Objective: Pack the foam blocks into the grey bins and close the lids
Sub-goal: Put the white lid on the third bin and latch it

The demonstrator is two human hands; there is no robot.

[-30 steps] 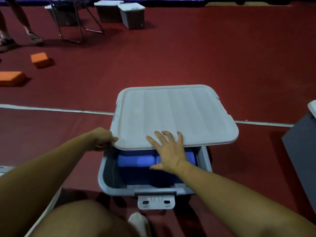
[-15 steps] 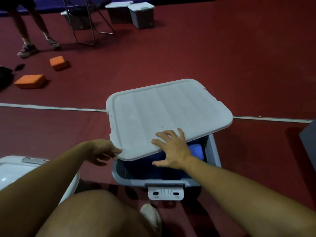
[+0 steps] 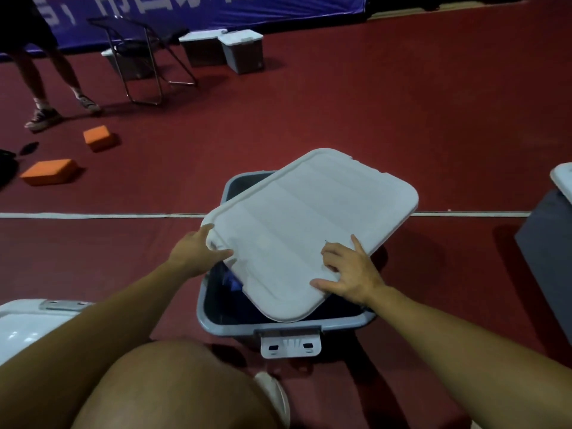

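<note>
Sports hall: red floor [image 3: 371,103] with white line [image 3: 93,215]; blue banner [image 3: 216,7] behind folding chair [image 3: 145,57].

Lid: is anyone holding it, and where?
Yes. The left hand grips the lid at its near-left corner; the right hand grips its near edge.

A dark red floor [image 3: 371,113] fills the room, crossed by a pale seam line [image 3: 93,215] running level with the grip on the left. Far beyond the grip, a blue banner [image 3: 201,10] with white lettering covers the wall. A black folding chair [image 3: 145,57] stands before it, up-left.
</note>
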